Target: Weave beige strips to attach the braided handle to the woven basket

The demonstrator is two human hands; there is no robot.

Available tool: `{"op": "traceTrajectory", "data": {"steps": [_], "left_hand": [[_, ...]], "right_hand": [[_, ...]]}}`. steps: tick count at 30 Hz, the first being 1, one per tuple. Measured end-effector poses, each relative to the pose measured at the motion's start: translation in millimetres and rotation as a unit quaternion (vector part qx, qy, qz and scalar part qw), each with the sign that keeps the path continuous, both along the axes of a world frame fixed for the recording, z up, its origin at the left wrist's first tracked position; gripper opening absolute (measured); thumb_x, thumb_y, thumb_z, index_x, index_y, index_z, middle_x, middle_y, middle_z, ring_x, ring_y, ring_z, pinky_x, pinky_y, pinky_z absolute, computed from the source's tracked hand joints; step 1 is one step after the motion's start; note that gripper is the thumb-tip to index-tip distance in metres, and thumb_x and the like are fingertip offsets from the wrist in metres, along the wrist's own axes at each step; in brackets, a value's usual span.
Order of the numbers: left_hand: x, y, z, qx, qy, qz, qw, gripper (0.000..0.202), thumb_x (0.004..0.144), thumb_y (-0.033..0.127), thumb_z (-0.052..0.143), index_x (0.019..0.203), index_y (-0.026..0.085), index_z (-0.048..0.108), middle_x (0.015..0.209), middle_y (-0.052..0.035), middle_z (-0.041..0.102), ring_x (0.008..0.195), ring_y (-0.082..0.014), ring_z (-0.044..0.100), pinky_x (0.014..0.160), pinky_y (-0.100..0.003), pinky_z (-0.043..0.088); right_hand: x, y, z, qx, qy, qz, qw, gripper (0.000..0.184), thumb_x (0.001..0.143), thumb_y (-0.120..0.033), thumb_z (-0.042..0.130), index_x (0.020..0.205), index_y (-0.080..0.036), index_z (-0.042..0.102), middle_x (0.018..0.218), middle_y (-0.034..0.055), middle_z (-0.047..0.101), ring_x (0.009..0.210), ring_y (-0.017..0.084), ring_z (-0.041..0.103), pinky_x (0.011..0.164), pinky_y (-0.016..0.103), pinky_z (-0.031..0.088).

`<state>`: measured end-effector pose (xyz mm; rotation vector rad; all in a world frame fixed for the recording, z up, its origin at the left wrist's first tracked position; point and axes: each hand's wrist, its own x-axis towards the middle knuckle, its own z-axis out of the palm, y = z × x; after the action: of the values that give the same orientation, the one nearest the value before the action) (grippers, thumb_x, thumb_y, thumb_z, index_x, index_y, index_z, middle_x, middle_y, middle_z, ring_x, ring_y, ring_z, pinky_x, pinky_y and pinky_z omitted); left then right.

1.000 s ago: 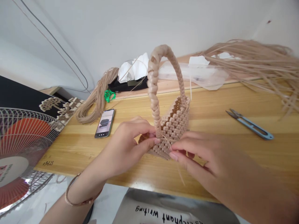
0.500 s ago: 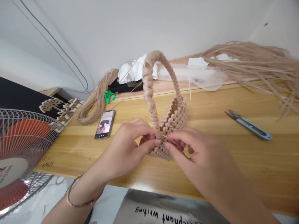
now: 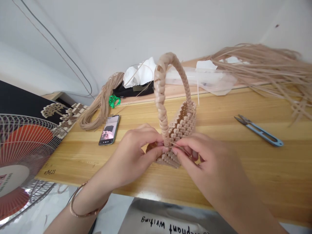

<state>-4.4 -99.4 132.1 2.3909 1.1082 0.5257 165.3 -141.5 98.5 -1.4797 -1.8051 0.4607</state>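
Note:
A small beige woven basket [image 3: 184, 122] with a tall braided handle [image 3: 161, 91] stands near the table's front edge. My left hand [image 3: 136, 152] pinches the basket where the near foot of the handle meets the rim; its thumb presses on the outside and the other fingers are partly hidden behind. Between the thumb and fingers of my right hand [image 3: 202, 151] is a thin beige strand [image 3: 179, 147], which runs to the handle's foot. The two hands' fingertips nearly meet there. Part of the basket's near side is covered by my hands.
Blue thread snips [image 3: 259, 130] lie at the right. A phone [image 3: 109, 130] playing a video, a strand bundle [image 3: 97, 107] and a green tangle [image 3: 114, 101] are at the left. Loose strands [image 3: 263, 65] and a plastic bag [image 3: 219, 81] line the back. A fan [image 3: 24, 162] stands left.
The handle has tipped slightly to the right, and the basket has shifted a little with it. Both hands keep their grip in nearly the same place.

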Motion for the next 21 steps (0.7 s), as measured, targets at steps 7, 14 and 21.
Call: {"op": "traceTrajectory", "data": {"steps": [7, 14, 21], "left_hand": [[-3, 2, -1.5, -0.018, -0.025, -0.010, 0.999, 0.010, 0.082, 0.015, 0.060, 0.084, 0.019, 0.069, 0.073, 0.0012, 0.068, 0.065, -0.0102, 0.057, 0.062, -0.020, 0.044], [-4, 1, -1.1, -0.045, -0.029, -0.004, 0.999, 0.009, 0.081, 0.017, 0.061, 0.074, 0.019, 0.066, 0.069, 0.0020, 0.066, 0.062, -0.0103, 0.056, 0.063, -0.021, 0.044], [-2, 1, 0.8, -0.029, -0.011, -0.009, 0.999, 0.010, 0.081, 0.015, 0.060, 0.072, 0.019, 0.064, 0.067, 0.0029, 0.065, 0.061, -0.0101, 0.055, 0.063, -0.021, 0.043]], "right_hand": [[0, 1, 1.7, -0.084, 0.066, 0.040, 0.994, 0.015, 0.074, -0.010, 0.055, 0.066, -0.019, 0.064, 0.059, -0.0030, 0.056, 0.052, 0.010, 0.049, 0.047, 0.021, 0.033], [5, 7, 7.3, -0.238, 0.164, 0.108, 0.951, 0.016, 0.076, -0.014, 0.053, 0.064, -0.018, 0.062, 0.048, -0.0074, 0.044, 0.044, 0.006, 0.037, 0.039, 0.016, 0.025], [4, 13, 7.3, -0.245, 0.159, 0.114, 0.950, 0.012, 0.073, -0.013, 0.056, 0.064, -0.017, 0.062, 0.048, -0.0069, 0.046, 0.044, 0.006, 0.038, 0.040, 0.016, 0.026]]}}
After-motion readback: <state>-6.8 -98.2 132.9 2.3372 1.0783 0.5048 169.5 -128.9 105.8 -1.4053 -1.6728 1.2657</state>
